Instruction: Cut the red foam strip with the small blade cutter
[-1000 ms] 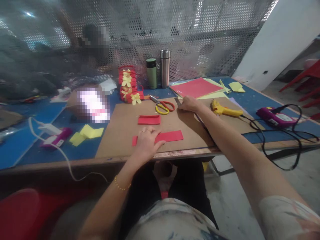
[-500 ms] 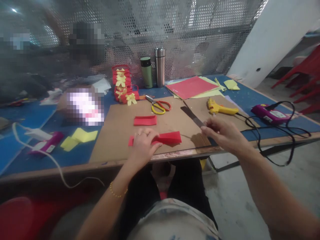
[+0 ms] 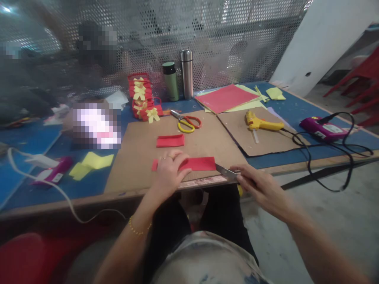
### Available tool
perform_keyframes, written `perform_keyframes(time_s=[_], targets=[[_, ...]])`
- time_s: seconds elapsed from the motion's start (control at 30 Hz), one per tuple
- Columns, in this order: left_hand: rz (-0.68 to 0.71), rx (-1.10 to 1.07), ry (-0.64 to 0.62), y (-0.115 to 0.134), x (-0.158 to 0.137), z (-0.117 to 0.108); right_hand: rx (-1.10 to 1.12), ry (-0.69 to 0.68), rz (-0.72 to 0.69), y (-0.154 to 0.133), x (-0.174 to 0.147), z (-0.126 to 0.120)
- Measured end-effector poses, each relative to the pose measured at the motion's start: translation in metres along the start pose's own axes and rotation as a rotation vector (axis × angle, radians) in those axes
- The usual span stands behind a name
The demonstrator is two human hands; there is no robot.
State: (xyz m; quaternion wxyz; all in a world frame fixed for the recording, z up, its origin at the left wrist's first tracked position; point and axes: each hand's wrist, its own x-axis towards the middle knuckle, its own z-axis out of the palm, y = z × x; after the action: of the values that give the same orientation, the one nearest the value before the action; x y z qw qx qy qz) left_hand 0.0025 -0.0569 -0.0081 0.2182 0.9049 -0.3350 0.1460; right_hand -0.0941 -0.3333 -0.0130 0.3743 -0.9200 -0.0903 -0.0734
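My left hand (image 3: 172,169) presses on a folded red paper strip (image 3: 203,163) lying on the cardboard, with fingers and thumb curled over its left half. A knife (image 3: 226,172) is in my right hand (image 3: 257,184), whose fingers are wrapped round the handle. The blade points left, and its tip meets the strip's right end; whether it lies between the layers I cannot tell. A shorter folded red paper piece (image 3: 170,141) sits just behind the strip.
Behind lie scissors (image 3: 187,121), red boxes with yellow bows (image 3: 140,94) and two flasks (image 3: 186,75). To the right are a yellow glue gun (image 3: 262,123), a red sheet (image 3: 227,97) and a purple corded device (image 3: 322,129). Yellow paper (image 3: 96,160) is at left, near a blurred person.
My right hand has brought the knife down and left, turning its blade from pointing away to the strip's right end. My left hand stays on the strip, which now looks flatter.
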Motion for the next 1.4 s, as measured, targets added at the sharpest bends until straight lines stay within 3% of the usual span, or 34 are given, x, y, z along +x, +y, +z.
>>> perform_keyframes(time_s=[0.13,0.3,0.43,0.67,0.93,1.4], targets=[[0.097,0.014,-0.015,-0.001,0.002,0.003,0.001,-0.006,-0.017,0.003,-0.002,0.003],[0.16,0.023,-0.195,0.005,0.017,0.003,0.006,-0.014,-0.002,0.004,0.0,0.004],[0.15,0.025,-0.302,0.009,0.028,0.005,-0.072,0.017,-0.084,0.001,-0.001,0.004],[0.095,0.056,-0.312,0.012,0.028,0.007,-0.187,-0.005,-0.132,0.004,-0.002,0.004],[0.057,0.065,-0.337,0.017,0.029,0.004,-0.092,-0.034,-0.115,0.006,-0.014,0.005],[0.052,0.01,-0.366,0.013,0.03,0.006,-0.224,0.053,-0.183,-0.005,-0.005,0.017]])
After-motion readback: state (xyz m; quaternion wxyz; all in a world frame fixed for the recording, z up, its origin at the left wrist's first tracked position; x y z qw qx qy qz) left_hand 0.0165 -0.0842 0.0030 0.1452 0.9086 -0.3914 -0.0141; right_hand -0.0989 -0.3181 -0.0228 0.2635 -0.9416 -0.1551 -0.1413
